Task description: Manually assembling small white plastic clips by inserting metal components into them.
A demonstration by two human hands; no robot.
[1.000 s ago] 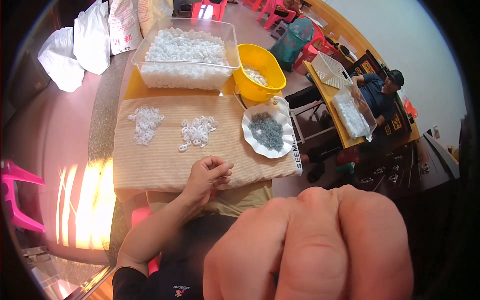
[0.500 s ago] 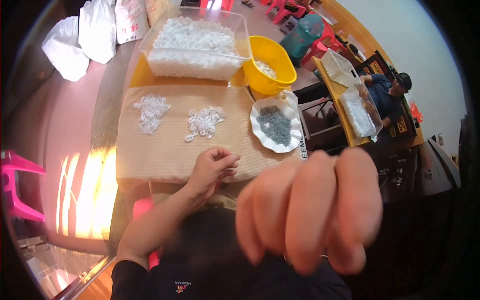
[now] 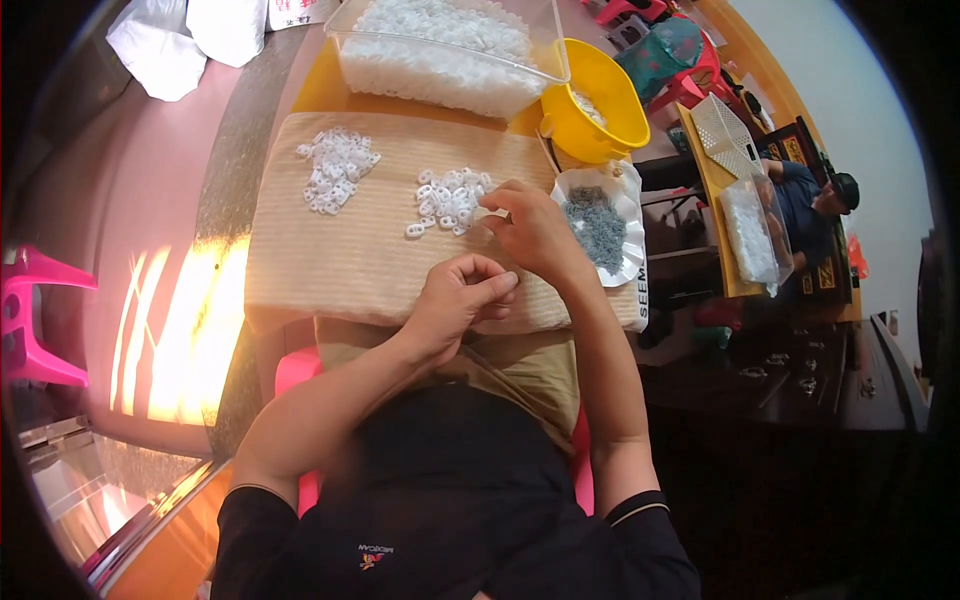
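Two piles of small white oval plastic pieces lie on a tan ribbed cloth point(image 3: 330, 270), a left pile point(image 3: 337, 172) and a middle pile point(image 3: 447, 199). At the right edge of the middle pile is my right hand point(image 3: 540, 232), its thumb and fingertips slightly apart beside the nearest pieces. My left hand point(image 3: 462, 306) rests low over the cloth's near edge, thumb pressed to the curled fingers; whatever is in them is hidden. Right of my right hand, a white wavy-rimmed dish point(image 3: 633, 215) carries a heap of small grey-blue parts point(image 3: 597, 228).
Behind the cloth stand a clear tub point(image 3: 440, 70) full of white pieces and a yellow basin point(image 3: 620, 115). White sacks point(image 3: 160, 50) sit on the floor at far left, near a pink stool point(image 3: 35, 330). At right, a person point(image 3: 800, 200) sits by another table.
My right hand has dropped from close before the camera to the middle pile. My left hand stays closed near the cloth's edge. The view has tilted, shifting the table up and right.
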